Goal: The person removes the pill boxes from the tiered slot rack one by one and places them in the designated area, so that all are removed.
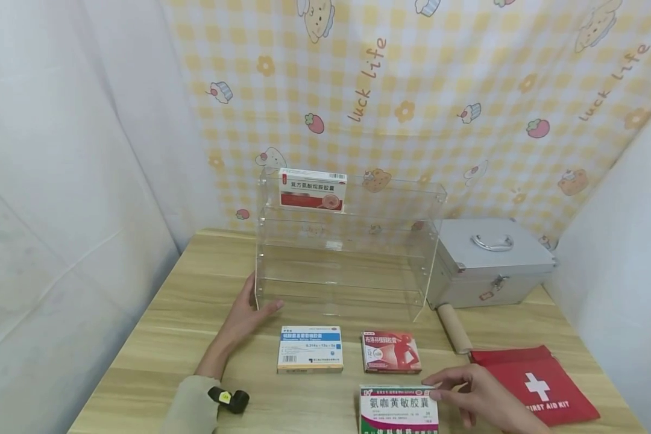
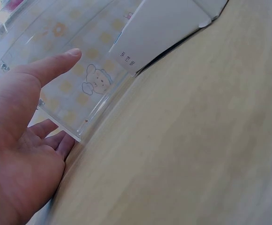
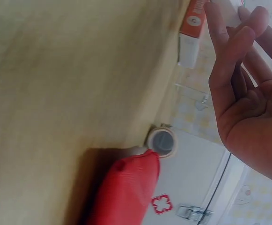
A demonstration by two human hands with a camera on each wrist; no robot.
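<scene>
My right hand (image 1: 471, 392) pinches the right edge of a white, green and magenta medicine box (image 1: 398, 416), tilted up near the front of the table. In the right wrist view, only a white sliver of it (image 3: 228, 11) shows between thumb and fingers. At the lower left corner of a clear acrylic display rack (image 1: 358, 249), my left hand (image 1: 248, 313) has its fingers on the outer side of the panel and its thumb stretched out in front. Before the rack lie a blue-and-white medicine box (image 1: 310, 348) and a red medicine box (image 1: 392, 352).
A red-and-white medicine box (image 1: 311, 191) stands on the rack's top tier. To the right are a silver metal case (image 1: 490, 259), a beige roll (image 1: 454, 328) and a red first aid pouch (image 1: 537, 386). A checked curtain (image 1: 407, 78) hangs behind.
</scene>
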